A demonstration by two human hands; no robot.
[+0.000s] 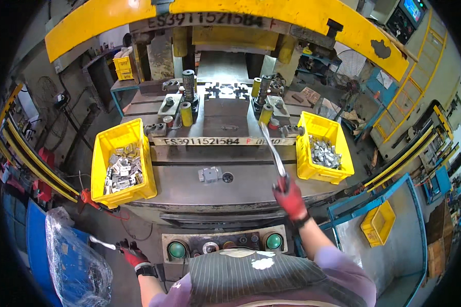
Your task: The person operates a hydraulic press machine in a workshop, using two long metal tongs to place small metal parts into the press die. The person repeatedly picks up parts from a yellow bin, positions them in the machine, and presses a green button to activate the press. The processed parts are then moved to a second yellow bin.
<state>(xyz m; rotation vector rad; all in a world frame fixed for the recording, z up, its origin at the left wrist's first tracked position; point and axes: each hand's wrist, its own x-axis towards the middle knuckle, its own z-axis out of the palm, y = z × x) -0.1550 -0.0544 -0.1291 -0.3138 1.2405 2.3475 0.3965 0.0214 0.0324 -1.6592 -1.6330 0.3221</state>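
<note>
My right hand [291, 198], in a red and black glove, is closed round the lower end of a long, slim silvery metal tool [274, 153] that looks like tongs. The tool's far tip is near a yellow post [265, 113] on the right of the press die [227, 116]. Low on the left, my left hand [131, 253], gloved alike, is closed on a shorter silvery tool [103, 243] pointing left, its kind unclear. A small grey metal part [210, 174] lies on the press bed [182, 189] beside a round hole.
Yellow bins heaped with metal parts stand left [149, 179] and right [346, 158] on the bed. A control box [217, 239] with green buttons sits in front of me. Plastic-wrapped goods [69, 258] are at left; a blue-framed metal cart [420, 225] holds a yellow tray [379, 222] at right.
</note>
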